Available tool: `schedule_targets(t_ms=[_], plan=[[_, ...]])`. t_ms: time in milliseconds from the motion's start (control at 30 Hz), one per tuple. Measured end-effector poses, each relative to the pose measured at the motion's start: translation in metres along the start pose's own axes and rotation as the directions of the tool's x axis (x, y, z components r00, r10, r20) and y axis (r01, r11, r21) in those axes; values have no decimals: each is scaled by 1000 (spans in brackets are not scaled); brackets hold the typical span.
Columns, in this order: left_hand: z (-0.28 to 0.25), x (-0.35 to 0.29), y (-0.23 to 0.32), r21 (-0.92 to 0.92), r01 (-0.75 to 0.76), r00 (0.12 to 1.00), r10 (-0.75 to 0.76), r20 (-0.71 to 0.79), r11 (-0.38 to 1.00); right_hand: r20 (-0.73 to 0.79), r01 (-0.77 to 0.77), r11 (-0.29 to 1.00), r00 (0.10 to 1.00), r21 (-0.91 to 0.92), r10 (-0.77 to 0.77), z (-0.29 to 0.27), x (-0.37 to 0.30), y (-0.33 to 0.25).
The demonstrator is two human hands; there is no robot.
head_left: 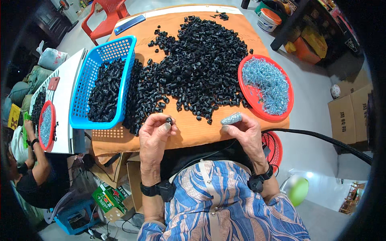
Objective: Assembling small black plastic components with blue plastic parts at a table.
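Note:
My left hand (156, 132) is closed in a pinch at the near edge of the table, holding a small black plastic cap (169, 120) between thumb and fingertips. To its right, my right hand (246, 134) is also closed, thumb against the index finger. A grey speckled wrap (231, 118) covers that fingertip; anything pinched there is too small to make out. Beyond both hands spreads a big heap of black caps (205, 60). A red round tray (274, 117) with small clear bluish pieces (265, 82) lies near my right hand.
A blue plastic basket (82, 86) of black parts stands at the left on the orange tablecloth (189, 130). A blue phone-like object (129, 25) lies at the far left. Another person (34, 172) works at a white table on the left. A red basket (274, 148) sits below the table's right side.

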State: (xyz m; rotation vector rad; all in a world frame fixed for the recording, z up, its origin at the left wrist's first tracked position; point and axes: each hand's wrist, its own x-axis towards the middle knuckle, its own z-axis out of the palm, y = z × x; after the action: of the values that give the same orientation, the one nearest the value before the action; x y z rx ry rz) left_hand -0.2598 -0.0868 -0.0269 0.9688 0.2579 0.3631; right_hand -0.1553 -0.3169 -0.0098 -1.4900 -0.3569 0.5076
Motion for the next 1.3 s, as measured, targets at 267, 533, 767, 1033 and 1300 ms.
schedule_targets(t_ms=[267,533,767,1033,1300], plan=[[-6,1,-2,-104,-42,999,45,22,994,-7,299,855,943,-423,-333,2,11,-9],[-4,0,-2,-74,-41,999,43,30,996,255,551,537,810,-639,-528,19,23,0],[-1,-2,-1,-59,-15,1000,16,13,998,234,486,471,836,-736,-496,27,25,4],[27,11,-9,6,110,981,-110,159,994,259,489,417,829,-766,-495,23,21,-3],[33,8,-17,168,131,973,-159,166,977,116,95,995,989,-25,-91,26,21,-20]])
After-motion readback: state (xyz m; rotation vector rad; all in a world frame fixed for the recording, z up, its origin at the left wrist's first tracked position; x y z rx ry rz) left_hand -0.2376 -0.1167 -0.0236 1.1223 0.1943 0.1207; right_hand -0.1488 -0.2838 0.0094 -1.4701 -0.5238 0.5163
